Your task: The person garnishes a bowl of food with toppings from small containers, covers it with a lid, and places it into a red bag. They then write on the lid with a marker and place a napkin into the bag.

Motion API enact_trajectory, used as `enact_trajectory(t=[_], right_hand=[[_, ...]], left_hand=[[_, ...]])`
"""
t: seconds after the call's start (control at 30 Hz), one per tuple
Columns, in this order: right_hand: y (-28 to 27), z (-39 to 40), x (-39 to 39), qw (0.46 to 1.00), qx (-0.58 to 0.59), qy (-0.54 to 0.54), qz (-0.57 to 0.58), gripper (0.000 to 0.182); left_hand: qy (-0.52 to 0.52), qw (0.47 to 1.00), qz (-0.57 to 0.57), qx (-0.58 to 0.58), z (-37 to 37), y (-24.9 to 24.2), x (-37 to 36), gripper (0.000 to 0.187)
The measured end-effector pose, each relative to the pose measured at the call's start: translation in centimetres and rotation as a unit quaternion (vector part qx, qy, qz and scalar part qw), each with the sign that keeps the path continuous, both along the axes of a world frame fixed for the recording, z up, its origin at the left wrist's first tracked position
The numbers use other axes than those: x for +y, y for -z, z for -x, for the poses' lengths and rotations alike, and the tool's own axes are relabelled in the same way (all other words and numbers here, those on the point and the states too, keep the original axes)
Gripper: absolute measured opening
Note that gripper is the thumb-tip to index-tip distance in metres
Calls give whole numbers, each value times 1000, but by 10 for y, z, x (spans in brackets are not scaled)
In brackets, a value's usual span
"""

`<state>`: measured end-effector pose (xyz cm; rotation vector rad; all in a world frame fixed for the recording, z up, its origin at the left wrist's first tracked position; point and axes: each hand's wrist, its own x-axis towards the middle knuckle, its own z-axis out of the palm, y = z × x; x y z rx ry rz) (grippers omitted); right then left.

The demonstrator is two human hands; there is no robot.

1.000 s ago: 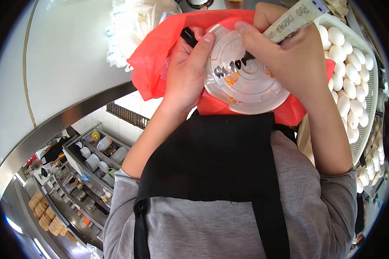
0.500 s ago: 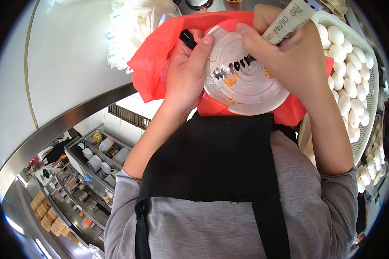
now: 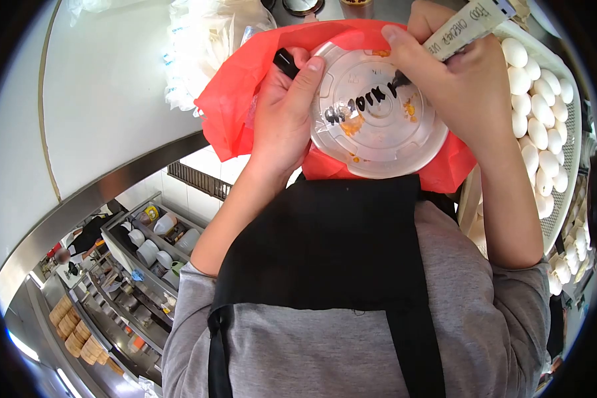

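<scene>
A round, clear plastic lid (image 3: pixel 378 149) with black handwriting and orange smears beneath it sits over a red plastic bag (image 3: pixel 229 86). My left hand (image 3: pixel 286 99) is closed at the lid's left edge, its thumb on the rim, and also keeps a black marker cap (image 3: pixel 286 63) between the fingers. In my right hand (image 3: pixel 454 83) is a marker (image 3: pixel 467 30) wrapped in a pale label with handwriting. Its dark tip touches the lid, or nearly so, at the right end of the writing. What lies under the lid is mostly hidden by the bag.
Many white eggs (image 3: pixel 540 136) fill a pale perforated basket (image 3: pixel 567 205) at right. White plastic bags (image 3: pixel 209 40) lie on the metal counter (image 3: pixel 119 86) at upper left. Below left are shelves with bowls (image 3: pixel 149 252), bamboo steamers (image 3: pixel 79 331) and another person (image 3: pixel 83 239) farther off.
My right hand and the marker have moved a little right and up along the lid. Another black stroke shows at the right end of the writing. My left hand stays nearly still.
</scene>
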<state>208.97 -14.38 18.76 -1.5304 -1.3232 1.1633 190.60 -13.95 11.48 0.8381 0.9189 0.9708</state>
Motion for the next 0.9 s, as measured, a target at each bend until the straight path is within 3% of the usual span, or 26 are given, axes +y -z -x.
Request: enact_trajectory(t=[0.17,0.27,0.37,0.43,0.47,0.53,0.77,0.83,0.9], right_hand=[[0,-5,-1,1000,4,-17,17,35],[4,-8,2,997,-48,-31,-47,36],[6,-6,2,999,42,23,4,34],[15,-11,1,986,-122,-51,-99,30],[16,-7,-1,986,-122,-52,-99,30],[15,3,-2,991,-75,55,-93,27],[10,-1,1,990,-102,44,-91,28],[4,-12,3,993,-110,-19,-38,29],[14,-2,0,991,-113,23,-73,29]], left_hand=[[5,1000,5,8,0,-3,0,12],[-5,1000,-4,23,-1,-4,0,12],[-2,1000,0,17,0,-3,0,12],[-1,1000,-2,15,0,-2,0,12],[-1,1000,-5,12,0,-1,1,12],[-1,1000,3,6,0,-1,1,12],[-4,1000,12,-3,-1,0,0,12],[0,1000,9,-4,0,0,0,12],[3,1000,6,-6,1,0,0,12]])
